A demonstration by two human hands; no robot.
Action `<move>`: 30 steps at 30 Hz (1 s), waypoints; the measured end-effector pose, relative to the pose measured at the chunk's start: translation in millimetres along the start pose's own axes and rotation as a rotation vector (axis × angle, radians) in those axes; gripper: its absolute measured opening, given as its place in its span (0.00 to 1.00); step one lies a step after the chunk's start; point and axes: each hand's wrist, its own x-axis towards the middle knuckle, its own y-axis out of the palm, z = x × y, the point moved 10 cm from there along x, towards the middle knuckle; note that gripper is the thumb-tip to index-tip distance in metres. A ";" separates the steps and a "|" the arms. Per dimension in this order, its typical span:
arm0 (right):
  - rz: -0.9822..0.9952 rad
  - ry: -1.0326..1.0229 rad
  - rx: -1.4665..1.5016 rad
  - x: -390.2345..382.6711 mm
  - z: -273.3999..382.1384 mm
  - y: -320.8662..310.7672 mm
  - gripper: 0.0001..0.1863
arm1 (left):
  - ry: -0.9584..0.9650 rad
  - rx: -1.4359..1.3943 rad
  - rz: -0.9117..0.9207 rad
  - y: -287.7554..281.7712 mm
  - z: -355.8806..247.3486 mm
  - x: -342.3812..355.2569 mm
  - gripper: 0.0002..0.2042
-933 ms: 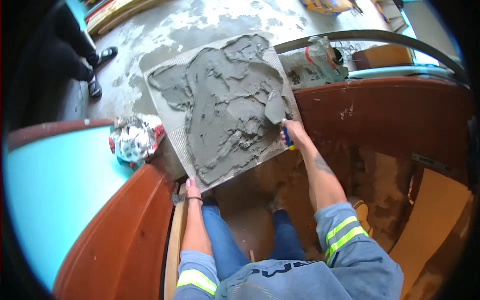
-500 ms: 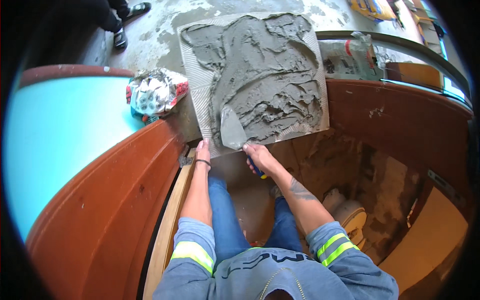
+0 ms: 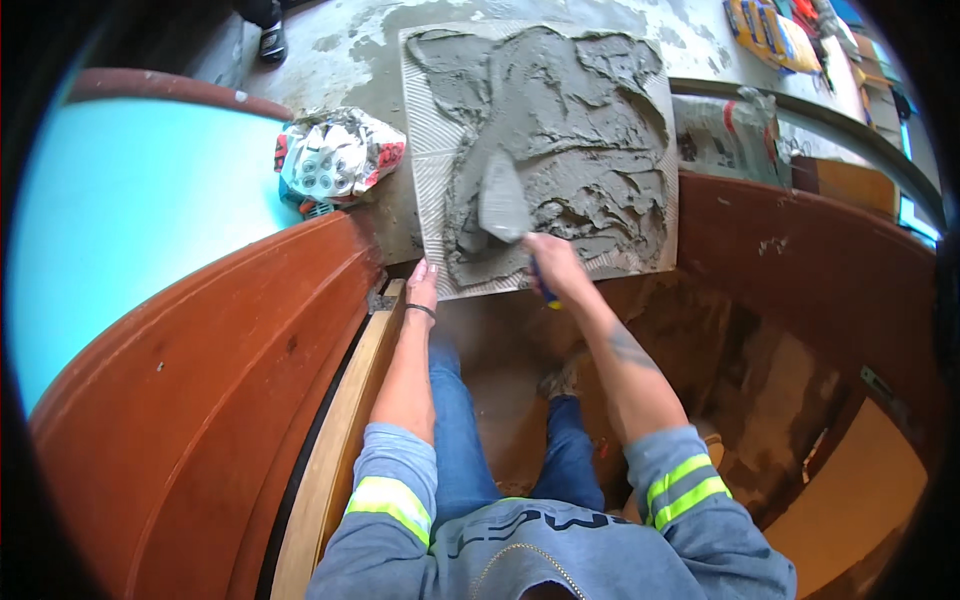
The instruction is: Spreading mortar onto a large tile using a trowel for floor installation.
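Right hand (image 3: 558,268) grips a metal trowel (image 3: 503,205) against lumpy mortar (image 3: 600,110); left hand (image 3: 422,286) holds the ribbed tile (image 3: 430,195).

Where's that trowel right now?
In the head view, the trowel is in the right hand, its blade over the grey mortar, left of the tile's middle.

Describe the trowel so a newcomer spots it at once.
Start at the large ribbed tile, top centre, spread with grey mortar. Over its lower part, the right hand holds the trowel. Against the rough mortar, look for its smooth, tapered grey blade and blue-and-yellow handle.
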 end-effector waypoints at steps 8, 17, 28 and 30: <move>-0.322 -0.366 -1.356 -37.9 7.5 -135.8 0.15 | -0.049 -0.132 0.004 10.3 31.7 17.9 0.22; -0.185 0.184 0.186 -103.4 -75.2 -243.3 0.16 | 0.018 -0.137 0.050 46.5 18.2 -1.3 0.21; -0.090 0.044 0.130 -89.8 -234.5 -361.1 0.21 | 0.005 -0.114 0.033 172.2 173.3 -36.4 0.13; -0.184 -0.038 0.195 -122.5 -295.9 -415.1 0.22 | 0.195 0.043 0.041 155.3 167.4 -21.3 0.16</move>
